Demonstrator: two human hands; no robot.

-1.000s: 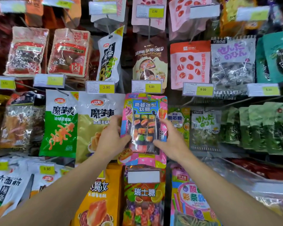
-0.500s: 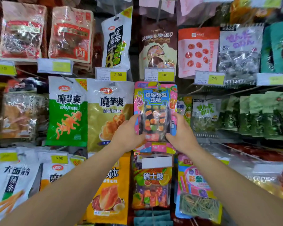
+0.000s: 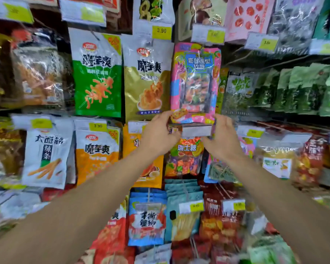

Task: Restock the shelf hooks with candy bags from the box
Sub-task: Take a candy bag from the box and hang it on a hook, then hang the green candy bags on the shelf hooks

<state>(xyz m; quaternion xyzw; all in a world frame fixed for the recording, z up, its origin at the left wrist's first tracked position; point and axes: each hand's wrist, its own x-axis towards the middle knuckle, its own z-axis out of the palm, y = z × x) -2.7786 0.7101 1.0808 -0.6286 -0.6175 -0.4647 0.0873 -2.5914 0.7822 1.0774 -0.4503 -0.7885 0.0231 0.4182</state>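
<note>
While my left hand [image 3: 157, 134] and right hand [image 3: 222, 135] pinch the pink candy bag [image 3: 195, 82] at six o'clock, fingers curled, it may slip off an unseen hook.

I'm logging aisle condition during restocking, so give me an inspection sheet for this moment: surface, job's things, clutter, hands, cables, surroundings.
Surface: shelf wall of peg hooks; price tags such as the 3.90 tag on the hook ends.
Job's things: pink candy bag hangs upright below a price tag, between the gold snack bag and green seaweed packs. The box is not in view.
Clutter: nothing seen loose; packets overlap closely on the hooks.
Hands: left hand at the pink bag's lower left corner, right hand at its lower right; whether the fingers pinch it cannot be told through the blur.
Cables: nothing seen.
Surroundings: blank white tag just under the bag; the picture is motion-blurred.
</note>
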